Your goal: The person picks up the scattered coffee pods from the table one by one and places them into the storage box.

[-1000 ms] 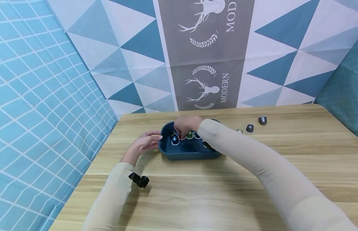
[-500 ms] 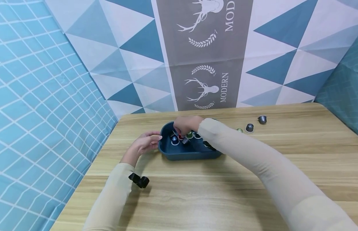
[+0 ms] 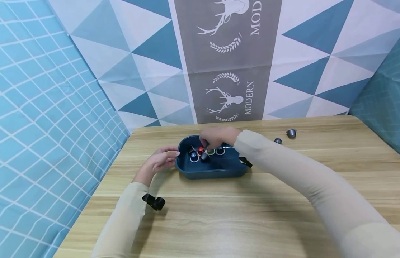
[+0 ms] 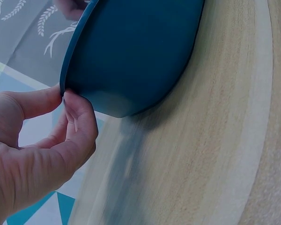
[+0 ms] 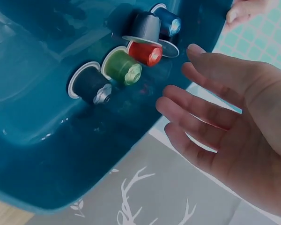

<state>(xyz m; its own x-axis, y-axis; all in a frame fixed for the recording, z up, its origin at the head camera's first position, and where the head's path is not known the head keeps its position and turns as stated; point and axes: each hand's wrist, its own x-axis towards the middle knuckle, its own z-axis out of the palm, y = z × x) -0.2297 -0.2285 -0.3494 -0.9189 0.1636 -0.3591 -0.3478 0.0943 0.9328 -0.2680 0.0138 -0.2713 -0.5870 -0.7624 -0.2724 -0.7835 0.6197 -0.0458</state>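
In the head view my left hand [image 3: 160,160] is at the left end of a dark blue plastic bin [image 3: 216,175]. The left wrist view shows thumb and fingers pinching its rim [image 4: 70,61]. My right hand [image 3: 217,137] hovers over the bin's far side; in the right wrist view its fingers [image 5: 196,105] are spread and hold nothing. Coffee capsules lie inside the bin: a dark one [image 5: 88,84], a green one [image 5: 122,66], a red one [image 5: 144,52], a dark grey one [image 5: 146,27] and a blue one [image 5: 167,22]. Another capsule's silver lid [image 5: 169,48] shows partly behind the red one.
Two dark capsules are on the wooden table [image 3: 200,218] to the right of the bin: one [image 3: 291,133] tipped near the back edge, another [image 3: 278,141] partly behind my right sleeve [image 3: 283,161]. A patterned cloth [image 3: 232,64] hangs behind the table.
My right hand lets go of the dark grey capsule, which now lies in the bin near the red and blue ones. The hand then moves right. My left hand stays at the rim.
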